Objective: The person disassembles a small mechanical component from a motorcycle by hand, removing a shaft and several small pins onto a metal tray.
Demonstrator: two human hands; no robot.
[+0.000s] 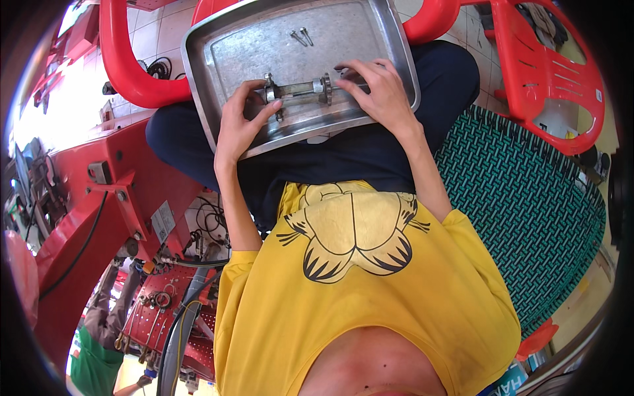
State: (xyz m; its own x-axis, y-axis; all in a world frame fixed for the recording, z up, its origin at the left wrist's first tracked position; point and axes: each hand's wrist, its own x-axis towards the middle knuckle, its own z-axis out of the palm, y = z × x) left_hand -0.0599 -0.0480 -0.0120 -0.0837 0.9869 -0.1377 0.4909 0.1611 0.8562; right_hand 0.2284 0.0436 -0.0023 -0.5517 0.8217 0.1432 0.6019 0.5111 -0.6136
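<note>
Steel tray (224, 39) on my lap, shaft assembly (300, 89) lying centre. My left hand (239, 122) pinches flanged end at 9 o'clock; right hand (376, 89) grips opposite end at 3 o'clock. Two loose bolts (300, 36) at 12 o'clock. Judging fitting step; next needs steady counter-hold.

Both forearms reaching forward, left hand (239, 119) fingers curled in a grip, right hand (378, 89) fingers bent, palm down
</note>
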